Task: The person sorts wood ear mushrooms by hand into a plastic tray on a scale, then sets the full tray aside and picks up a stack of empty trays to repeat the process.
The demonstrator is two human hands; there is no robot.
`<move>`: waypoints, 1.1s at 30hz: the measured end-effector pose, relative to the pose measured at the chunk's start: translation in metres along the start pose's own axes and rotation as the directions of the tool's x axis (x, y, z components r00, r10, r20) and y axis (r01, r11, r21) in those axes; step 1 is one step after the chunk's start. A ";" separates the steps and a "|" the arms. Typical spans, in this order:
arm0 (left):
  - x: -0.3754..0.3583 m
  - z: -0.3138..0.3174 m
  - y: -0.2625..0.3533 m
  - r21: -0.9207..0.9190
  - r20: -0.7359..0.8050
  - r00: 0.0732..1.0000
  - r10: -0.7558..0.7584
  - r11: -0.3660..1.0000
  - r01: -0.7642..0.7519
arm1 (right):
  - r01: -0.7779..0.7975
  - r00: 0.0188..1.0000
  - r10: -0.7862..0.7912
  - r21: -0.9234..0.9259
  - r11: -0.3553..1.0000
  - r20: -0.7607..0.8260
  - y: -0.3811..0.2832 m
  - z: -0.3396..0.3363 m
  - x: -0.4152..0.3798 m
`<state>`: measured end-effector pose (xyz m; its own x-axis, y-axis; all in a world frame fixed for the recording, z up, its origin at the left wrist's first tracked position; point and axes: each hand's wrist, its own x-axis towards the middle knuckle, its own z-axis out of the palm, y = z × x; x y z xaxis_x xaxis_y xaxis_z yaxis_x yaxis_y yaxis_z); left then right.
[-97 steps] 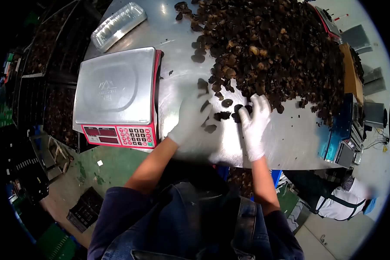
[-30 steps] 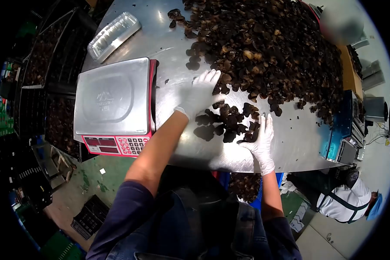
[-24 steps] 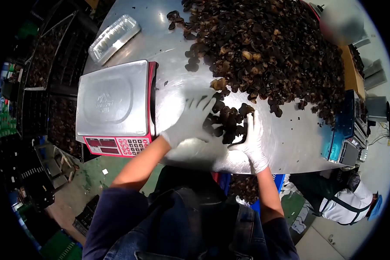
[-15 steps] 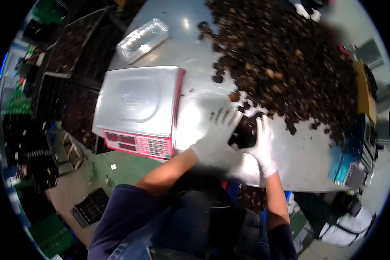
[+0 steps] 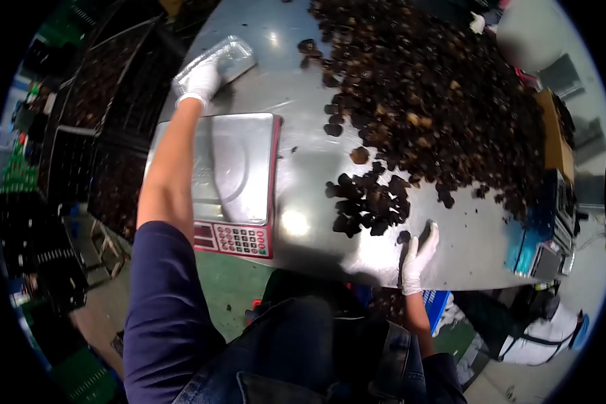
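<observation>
My left hand (image 5: 203, 82), in a white glove, is at the near side of a clear plastic tray (image 5: 236, 59) lying on the metal table; its fingers are closed on the tray, partly hidden by the glove. My gloved right hand (image 5: 419, 261) rests near the table's front edge, thumb and fingers apart, holding nothing. Just beyond it lies a single dark piece (image 5: 403, 237). Left of that is a small heap of dark, lobed pieces (image 5: 372, 204) resembling wood ear mushrooms. My left forearm passes over the scale (image 5: 246, 168), hiding part of its plate and display.
A large mound of the same dark pieces (image 5: 431, 114) covers the table's far right. Beyond it stand a cardboard box (image 5: 557, 135) and a blue box (image 5: 535, 239). Black crates (image 5: 108, 87) with dark contents are stacked left of the table. At the top right another person's white glove (image 5: 477, 23) shows.
My left hand has left the small heap and reached up left to the clear tray. My right hand has drawn back toward the table edge, and the heap now lies uncovered.
</observation>
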<state>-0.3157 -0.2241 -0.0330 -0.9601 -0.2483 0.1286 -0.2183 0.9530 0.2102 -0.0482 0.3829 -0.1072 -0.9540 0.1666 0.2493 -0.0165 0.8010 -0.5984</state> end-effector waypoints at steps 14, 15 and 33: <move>0.032 0.007 -0.041 -0.040 0.294 0.953 -0.072 0.995 0.087 | 0.059 0.996 -0.065 -0.088 0.994 -0.058 -0.062 0.001 0.038; 0.027 0.000 -0.034 0.005 0.286 0.958 0.009 1.000 -0.011 | 0.141 0.990 -0.141 -0.065 0.988 0.007 -0.082 0.002 0.052; -0.067 -0.083 0.023 0.080 -0.469 0.836 0.285 0.956 -0.281 | 0.274 0.517 0.022 -0.190 0.943 0.856 -0.052 -0.144 -0.016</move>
<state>-0.2424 -0.2000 0.0433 -0.7825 -0.0172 0.6224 0.0472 0.9951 0.0868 0.0112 0.4213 0.0296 -0.7499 -0.3882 -0.5357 -0.2204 0.9101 -0.3510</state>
